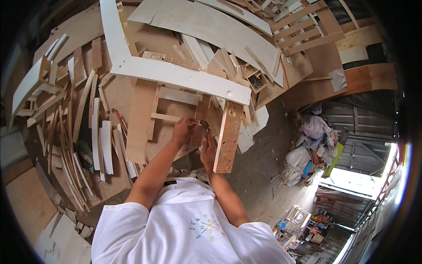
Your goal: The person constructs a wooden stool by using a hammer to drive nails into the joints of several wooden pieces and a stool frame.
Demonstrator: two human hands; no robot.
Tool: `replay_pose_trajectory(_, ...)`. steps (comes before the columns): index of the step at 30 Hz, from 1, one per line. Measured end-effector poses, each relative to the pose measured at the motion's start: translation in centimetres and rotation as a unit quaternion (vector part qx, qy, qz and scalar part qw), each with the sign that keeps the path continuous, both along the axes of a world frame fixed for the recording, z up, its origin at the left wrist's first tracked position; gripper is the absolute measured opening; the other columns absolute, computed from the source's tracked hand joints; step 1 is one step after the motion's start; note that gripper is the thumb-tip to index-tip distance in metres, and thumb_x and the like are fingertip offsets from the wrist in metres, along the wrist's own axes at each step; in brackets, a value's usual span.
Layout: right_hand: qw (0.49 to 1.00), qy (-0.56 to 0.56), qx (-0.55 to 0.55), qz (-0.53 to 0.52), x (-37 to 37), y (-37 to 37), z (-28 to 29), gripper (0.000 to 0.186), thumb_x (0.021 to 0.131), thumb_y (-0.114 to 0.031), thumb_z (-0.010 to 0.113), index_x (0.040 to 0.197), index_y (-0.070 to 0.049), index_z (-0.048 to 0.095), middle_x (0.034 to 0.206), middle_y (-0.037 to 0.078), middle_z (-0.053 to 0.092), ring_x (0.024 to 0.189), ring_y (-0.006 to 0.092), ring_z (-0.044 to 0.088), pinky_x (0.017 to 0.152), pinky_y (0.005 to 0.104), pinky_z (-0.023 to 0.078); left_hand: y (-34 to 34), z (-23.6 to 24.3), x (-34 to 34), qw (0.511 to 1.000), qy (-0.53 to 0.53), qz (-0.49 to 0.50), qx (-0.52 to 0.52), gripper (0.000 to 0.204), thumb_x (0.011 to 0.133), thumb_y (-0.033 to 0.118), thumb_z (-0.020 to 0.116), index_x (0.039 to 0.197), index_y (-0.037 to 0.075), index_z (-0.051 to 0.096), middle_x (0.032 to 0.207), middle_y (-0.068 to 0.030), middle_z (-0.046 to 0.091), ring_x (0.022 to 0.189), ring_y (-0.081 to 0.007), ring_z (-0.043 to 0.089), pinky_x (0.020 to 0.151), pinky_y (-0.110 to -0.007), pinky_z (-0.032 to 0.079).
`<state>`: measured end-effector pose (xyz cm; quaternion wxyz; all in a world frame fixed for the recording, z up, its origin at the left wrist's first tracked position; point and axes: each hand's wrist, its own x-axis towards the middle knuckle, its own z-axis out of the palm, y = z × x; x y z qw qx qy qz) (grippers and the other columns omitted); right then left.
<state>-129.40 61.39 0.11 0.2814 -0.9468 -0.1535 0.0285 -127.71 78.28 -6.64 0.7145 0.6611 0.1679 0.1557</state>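
My left hand (182, 130) is closed around the light wooden handle of what looks like a hammer (204, 125), near its dark metal head. My right hand (208, 148) is just below that head, fingers drawn together. Anything between those fingers is too small to make out. Both hands are under a white-faced wooden frame (176, 74), whose long rail crosses in front of me and turns away at the left. A brown board (228, 138) with holes in it slants down from the rail's right end, beside my right hand. A wide plywood leg (140, 116) hangs from its left part.
Wood strips (66, 145) are piled on the left. Behind the frame, a large pale panel (206, 33) lies among offcuts, near a small box of dark bits (256, 82). A slatted wooden piece (303, 33) is at the far right. Stuffed sacks (303, 158) sit on the floor to the right.
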Motion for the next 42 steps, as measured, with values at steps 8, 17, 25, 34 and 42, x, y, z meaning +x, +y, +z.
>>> replay_pose_trajectory(8,1.0,0.008,-0.014,0.0,0.0,0.5,0.5,0.044,0.106,-0.029,0.058,0.144,-0.008,0.06,0.145,0.021,0.058,0.14,0.0449,0.048,0.117,0.0564,0.035,1.0,2.4,-0.2,0.975,-0.001,-0.008,0.223,0.026,0.088,0.005,0.078,0.108,0.005,0.063,0.099,-0.0104,0.076,0.092,-0.0233,0.076,0.082,-0.033,0.06)
replay_pose_trajectory(17,0.998,-0.041,0.025,-0.042,-0.8,-0.5,1.2,0.048,0.108,-0.035,0.055,0.142,-0.002,0.053,0.136,0.022,0.061,0.132,0.04,0.054,0.11,0.0503,0.041,1.9,3.1,-0.1,0.968,-0.05,-0.018,0.246,0.043,0.082,0.005,0.081,0.121,0.007,0.064,0.11,-0.011,0.074,0.096,-0.0318,0.075,0.082,-0.041,0.06)
replay_pose_trajectory(25,0.984,0.118,0.121,-0.055,-1.6,0.2,1.2,0.051,0.11,-0.034,0.048,0.146,0.002,0.052,0.107,0.016,0.068,0.074,0.0247,0.062,0.074,0.038,0.053,3.7,2.7,0.3,0.978,0.019,-0.115,0.175,0.032,0.083,0.002,0.078,0.114,0.005,0.068,0.108,-0.0135,0.074,0.099,-0.0383,0.071,0.087,-0.044,0.058)
replay_pose_trajectory(34,0.996,-0.087,0.012,-0.026,-1.2,1.7,1.1,0.045,0.11,-0.023,0.047,0.145,0.005,0.051,0.111,0.025,0.068,0.104,0.0396,0.067,0.089,0.0466,0.052,4.8,3.4,1.2,0.961,0.017,-0.133,0.241,0.031,0.078,0.011,0.082,0.106,0.007,0.069,0.093,-0.0081,0.078,0.095,-0.0364,0.07,0.089,-0.046,0.054)
replay_pose_trajectory(42,0.992,-0.094,0.058,-0.067,-2.4,1.5,-1.9,0.048,0.111,-0.025,0.046,0.149,0.005,0.047,0.116,0.024,0.069,0.097,0.0384,0.069,0.082,0.0457,0.054,5.2,2.7,0.9,0.957,0.0,-0.126,0.261,0.029,0.078,0.015,0.083,0.103,0.007,0.07,0.1,-0.0089,0.079,0.093,-0.0337,0.071,0.082,-0.044,0.058)
